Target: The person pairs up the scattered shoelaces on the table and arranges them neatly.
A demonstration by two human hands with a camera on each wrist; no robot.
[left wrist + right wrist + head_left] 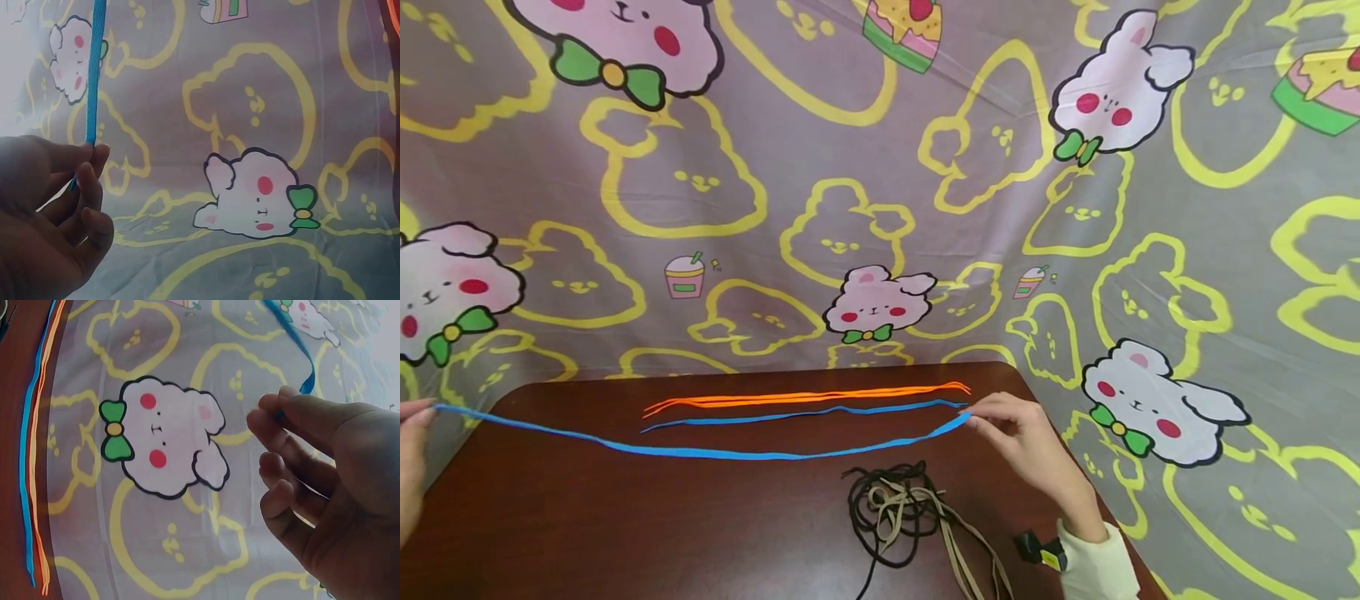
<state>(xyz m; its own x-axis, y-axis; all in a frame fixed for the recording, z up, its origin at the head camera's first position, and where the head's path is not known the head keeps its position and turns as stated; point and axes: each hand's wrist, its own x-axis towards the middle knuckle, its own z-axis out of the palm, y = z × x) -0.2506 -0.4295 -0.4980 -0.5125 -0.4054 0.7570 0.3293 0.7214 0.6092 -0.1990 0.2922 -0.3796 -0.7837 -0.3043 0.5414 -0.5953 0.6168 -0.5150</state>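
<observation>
A blue flat shoelace (715, 454) hangs in a shallow sag between both hands, in front of the laces laid out at the back. My left hand (413, 458), at the left edge of the head view, pinches one end; in the left wrist view the lace (95, 75) runs up from its thumb and fingertips. With thumb and forefinger my right hand (1026, 433) pinches the other end, its remaining fingers loosely curled in the right wrist view. A second blue shoelace (737, 418) lies straight on the table, just in front of orange shoelaces (805, 397) lying side by side.
A loose tangle of black laces (857, 508) and beige laces (951, 533) lies on the dark brown table (625, 517), front right of centre. A small black object (1037, 550) is by the right sleeve. Printed cloth (850, 142) hangs behind and along the right side.
</observation>
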